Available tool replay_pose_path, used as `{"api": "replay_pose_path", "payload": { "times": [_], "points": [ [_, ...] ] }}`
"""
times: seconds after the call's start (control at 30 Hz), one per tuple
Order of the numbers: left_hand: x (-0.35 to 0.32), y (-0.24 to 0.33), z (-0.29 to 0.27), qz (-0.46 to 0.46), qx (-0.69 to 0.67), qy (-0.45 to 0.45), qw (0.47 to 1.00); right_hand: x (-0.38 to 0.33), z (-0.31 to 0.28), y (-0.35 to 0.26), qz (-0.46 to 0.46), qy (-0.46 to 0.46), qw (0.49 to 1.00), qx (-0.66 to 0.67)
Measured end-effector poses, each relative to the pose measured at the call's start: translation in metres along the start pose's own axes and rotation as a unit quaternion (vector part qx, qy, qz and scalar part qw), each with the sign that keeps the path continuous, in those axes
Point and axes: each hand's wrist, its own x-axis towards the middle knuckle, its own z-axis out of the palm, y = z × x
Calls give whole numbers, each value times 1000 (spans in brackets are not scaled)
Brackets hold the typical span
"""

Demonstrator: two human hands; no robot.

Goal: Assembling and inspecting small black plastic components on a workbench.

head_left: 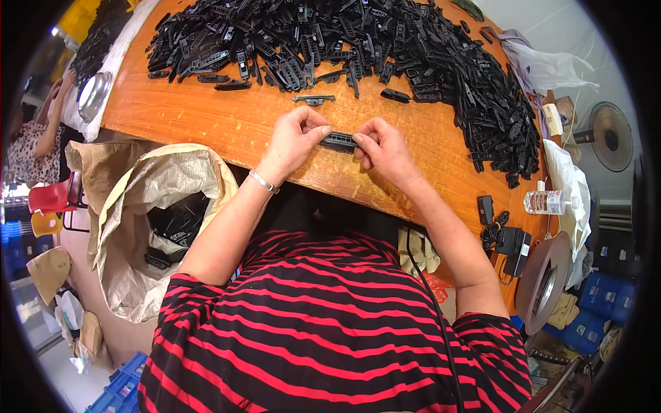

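At the far left edge of the frame another person in a patterned top sits beside a round metal bowl [94,96]. Below that, in the left middle, a big crumpled tan woven sack [148,227] stands open, with a few black plastic pieces lying loose in its dark mouth. Moving toward the centre, the left hand [295,140] is closed at the fingertips on one end of a short black slotted plastic strip [339,142], and the right hand [383,148] pinches the other end, so the strip hangs between them just over the near edge of the orange wooden table [206,113]. To my eye the work wants both ends kept level and the thumbs pressing evenly, so the strip does not twist. Just above the hands lies a single grey metal clip [313,99]. Across the top and down the right side sprawls a heap of black plastic parts [413,48]. At the right edge stands a clear plastic bottle [547,202].
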Motion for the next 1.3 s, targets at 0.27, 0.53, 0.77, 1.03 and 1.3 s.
{"api": "replay_pose_path", "payload": {
  "times": [0.27,0.53,0.77,1.03,1.3],
  "points": [
    [-1,-8,7,-14,44,3,999,-2,8,15,17,12,1000,16],
    [4,-6,6,-34,121,-8,992,1,6,6,59,-15,998,-18],
    [6,-9,10,39,191,9,981,9,1,14,4,-19,988,-154],
    [2,-23,9,76,155,27,985,7,3,15,-31,-7,982,-185],
    [-9,-11,8,119,198,21,973,3,5,17,-88,-2,964,-251]
  ]
}}
